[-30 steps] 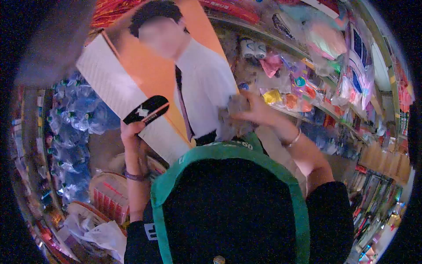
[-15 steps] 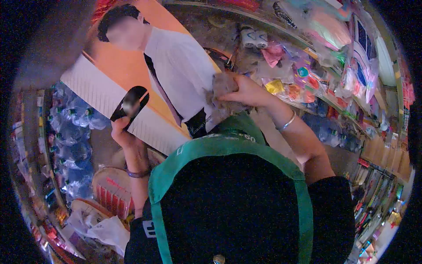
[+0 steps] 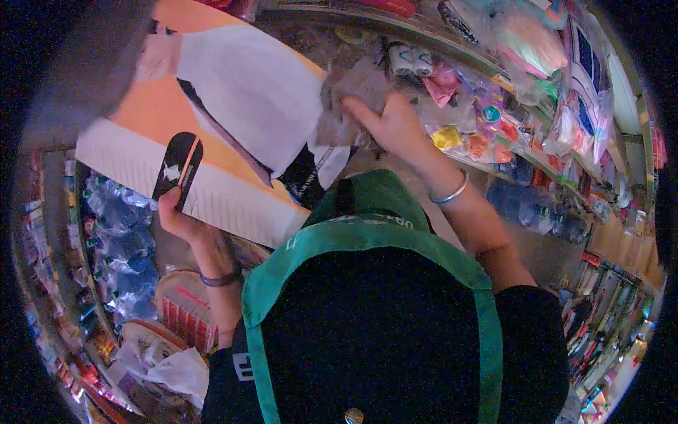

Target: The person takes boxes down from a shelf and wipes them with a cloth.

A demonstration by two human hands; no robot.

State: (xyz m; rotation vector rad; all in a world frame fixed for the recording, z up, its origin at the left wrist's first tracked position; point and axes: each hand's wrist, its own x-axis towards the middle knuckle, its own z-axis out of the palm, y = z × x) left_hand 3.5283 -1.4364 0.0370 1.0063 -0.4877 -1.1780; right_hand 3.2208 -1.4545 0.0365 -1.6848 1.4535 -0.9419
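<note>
A large board [image 3: 240, 85] printed with a figure in a white shirt and dark tie on orange tilts in front of me. My left hand [image 3: 180, 215] grips its lower left edge, where a black oval piece [image 3: 180, 159] with a white mark shows just above the fingers. At the board's right side, my right hand [image 3: 388, 127] is closed on a crumpled grey cloth [image 3: 361, 88]. A silver bangle [image 3: 452, 189] circles the right wrist. The green apron [image 3: 367, 233] covers my front and partly overlaps the board's lower edge.
Bottles in plastic wrap [image 3: 120, 247] are stacked at the left. Below them are a round-ended basket [image 3: 187, 307] and white plastic bags [image 3: 169, 371]. Shelves at the right hold packaged goods [image 3: 487, 145]; wrapped shoes [image 3: 411, 60] lie near the grey cloth.
The board has turned and shifted left and down, with my left hand moving left along with it. My right hand and the grey cloth have moved up.
</note>
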